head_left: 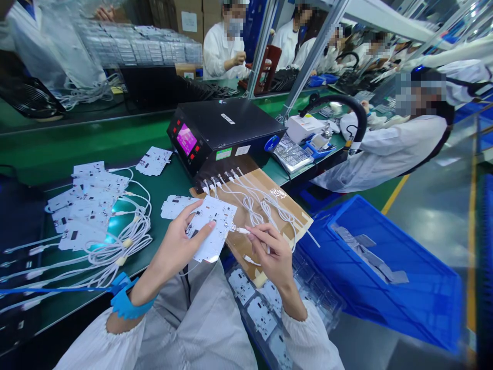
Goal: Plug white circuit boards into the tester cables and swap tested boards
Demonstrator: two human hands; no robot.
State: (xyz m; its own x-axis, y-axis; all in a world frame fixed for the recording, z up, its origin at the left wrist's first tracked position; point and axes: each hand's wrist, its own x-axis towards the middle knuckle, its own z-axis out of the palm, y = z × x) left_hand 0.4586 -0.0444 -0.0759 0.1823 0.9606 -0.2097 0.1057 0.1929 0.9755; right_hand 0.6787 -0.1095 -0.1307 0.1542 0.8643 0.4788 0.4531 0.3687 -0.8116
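My left hand [181, 239] grips a white circuit board [213, 218] by its left side, thumb on top. With fingers pinched, my right hand [273, 249] holds the white plug of a USB cable [242, 230] at the board's right edge. Whether the plug sits fully in the socket I cannot tell. Another white board [172, 206] lies on the bench just behind my left hand. Several more white cables [265, 205] run from the front of a black test box [231, 128] over a brown cardboard sheet [285, 226]. A blue wrist strap [133, 304] circles my left wrist.
Left on the green bench, overlapping circuit boards [87, 205] are wired to coiled white cables [131, 241]. A single board [153, 161] lies behind them. Beneath my right arm is a clear tray [319, 293] of boards. A blue bin [423, 288] stands at right; a co-worker [400, 144] sits beyond.
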